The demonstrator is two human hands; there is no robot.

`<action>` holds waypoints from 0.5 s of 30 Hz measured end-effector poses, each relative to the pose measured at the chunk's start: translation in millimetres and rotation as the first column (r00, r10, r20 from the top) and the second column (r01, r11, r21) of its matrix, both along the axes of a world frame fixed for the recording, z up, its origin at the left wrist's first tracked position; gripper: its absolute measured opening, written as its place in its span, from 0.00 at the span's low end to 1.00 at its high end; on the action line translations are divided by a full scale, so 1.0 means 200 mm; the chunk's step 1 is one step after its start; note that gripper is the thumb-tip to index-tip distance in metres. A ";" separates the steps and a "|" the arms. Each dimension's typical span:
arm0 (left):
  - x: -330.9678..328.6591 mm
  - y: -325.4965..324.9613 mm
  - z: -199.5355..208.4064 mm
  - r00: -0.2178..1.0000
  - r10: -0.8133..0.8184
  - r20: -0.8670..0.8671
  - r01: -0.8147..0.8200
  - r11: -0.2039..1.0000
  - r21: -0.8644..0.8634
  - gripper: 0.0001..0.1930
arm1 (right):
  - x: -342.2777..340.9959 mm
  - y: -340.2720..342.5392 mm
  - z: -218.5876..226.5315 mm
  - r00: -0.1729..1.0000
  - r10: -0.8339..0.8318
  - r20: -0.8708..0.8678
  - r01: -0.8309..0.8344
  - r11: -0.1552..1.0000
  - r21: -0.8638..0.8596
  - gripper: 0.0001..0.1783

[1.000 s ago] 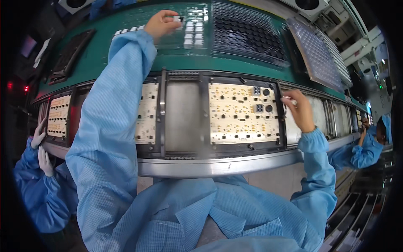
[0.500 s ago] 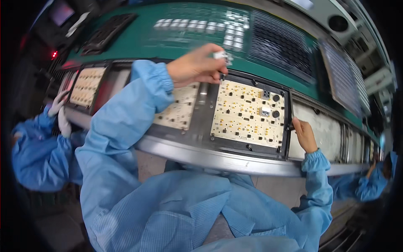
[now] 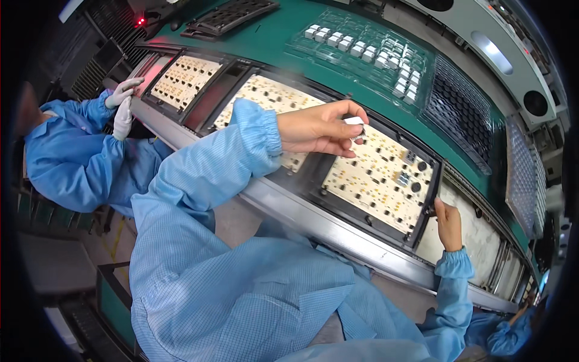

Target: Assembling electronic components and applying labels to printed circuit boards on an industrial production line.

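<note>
A small white block-shaped part [image 3: 354, 122] is pinched between the thumb and fingers of my left hand [image 3: 316, 128]. It hangs above the upper left corner of a cream circuit board [image 3: 374, 190], which sits in a black carrier frame [image 3: 338, 212]. Small black and yellow parts dot the board. Near its right side are two black round components [image 3: 416, 187] beside two block-like connectors [image 3: 403, 178]. My right hand [image 3: 448, 226] is at the frame's right edge, thumb and fingers closed on it; the fingertips are partly hidden.
Beyond the rail, a clear tray of white blocks [image 3: 344, 45] lies on the green bench [image 3: 283, 36], beside a tray of black round parts [image 3: 458, 111]. More framed boards [image 3: 184, 81] line the conveyor leftward. A co-worker's gloved hands [image 3: 122, 108] are at the far left.
My view has turned, so the bench now slants down to the right. My left hand, with the white part, has come from the bench edge to over the board's corner. My right hand stays at the frame.
</note>
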State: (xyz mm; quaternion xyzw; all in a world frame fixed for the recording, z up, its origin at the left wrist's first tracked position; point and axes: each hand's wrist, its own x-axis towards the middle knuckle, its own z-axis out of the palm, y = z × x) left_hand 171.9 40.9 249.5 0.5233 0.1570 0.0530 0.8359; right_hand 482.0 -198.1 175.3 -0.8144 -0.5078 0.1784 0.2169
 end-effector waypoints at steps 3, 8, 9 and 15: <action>0.03 -0.02 -0.04 0.999 0.035 -0.018 -0.034 0.999 0.024 0.16 | -0.09 0.06 0.01 0.996 0.065 -0.068 -0.060 0.996 0.063 0.25; 0.00 -0.07 -0.11 0.991 0.111 0.075 -0.111 0.994 0.002 0.18 | -0.15 0.15 0.07 0.975 0.222 -0.020 -0.222 0.975 -0.002 0.25; -0.02 -0.05 -0.13 0.992 0.090 0.089 -0.093 0.995 0.038 0.17 | -0.14 0.19 0.10 0.977 0.207 -0.058 -0.211 0.974 -0.086 0.27; 0.00 -0.09 -0.01 0.993 0.108 -0.051 -0.089 0.953 0.288 0.13 | 0.28 0.46 0.25 0.804 -0.217 0.554 -0.047 0.905 0.422 0.16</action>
